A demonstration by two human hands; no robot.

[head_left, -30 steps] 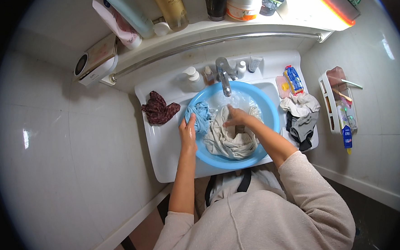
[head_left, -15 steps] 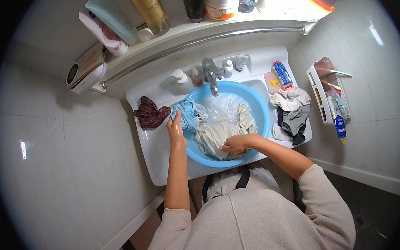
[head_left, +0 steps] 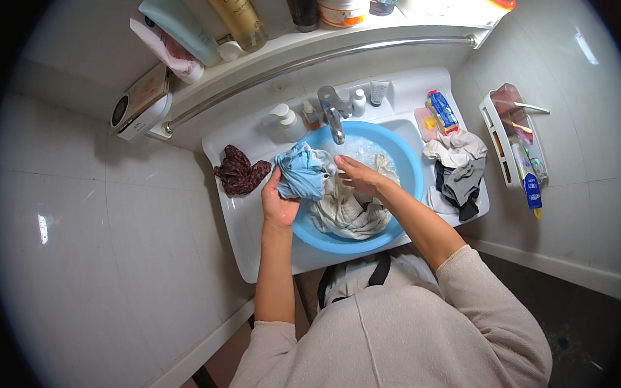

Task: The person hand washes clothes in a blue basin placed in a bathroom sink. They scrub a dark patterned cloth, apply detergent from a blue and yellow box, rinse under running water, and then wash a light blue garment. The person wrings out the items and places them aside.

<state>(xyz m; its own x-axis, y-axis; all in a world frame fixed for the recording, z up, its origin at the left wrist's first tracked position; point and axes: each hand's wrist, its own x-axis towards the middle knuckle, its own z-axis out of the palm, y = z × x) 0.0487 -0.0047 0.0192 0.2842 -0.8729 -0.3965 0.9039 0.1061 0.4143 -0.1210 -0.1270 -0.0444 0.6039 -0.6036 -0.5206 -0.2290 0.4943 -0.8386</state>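
Observation:
My left hand (head_left: pixel 281 201) grips a bunched light-blue cloth (head_left: pixel 300 172) with white parts, lifted at the left side of a blue plastic basin (head_left: pixel 413 167). Over the basin, my right hand (head_left: pixel 359 176) is open, its fingers stretched toward the blue cloth's right side; whether they touch it I cannot tell. Beneath the hands, a wet cream-white garment (head_left: pixel 350 216) lies crumpled in the basin. Sudsy water (head_left: pixel 364 147) shows behind it, under the chrome faucet (head_left: pixel 333 115).
The basin sits in a white washbasin (head_left: pixel 239 233). A dark maroon cloth (head_left: pixel 239 171) lies at left; white, grey and black clothes (head_left: pixel 460 175) are heaped at right. Bottles, including a white pump bottle (head_left: pixel 289 121), stand behind. A metal rail (head_left: pixel 317 61) runs below the shelf. A caddy (head_left: pixel 497 135) hangs at right.
My right hand has left the cream-white garment and moved up and left toward the blue cloth. The left hand has raised the blue cloth and brought it slightly right.

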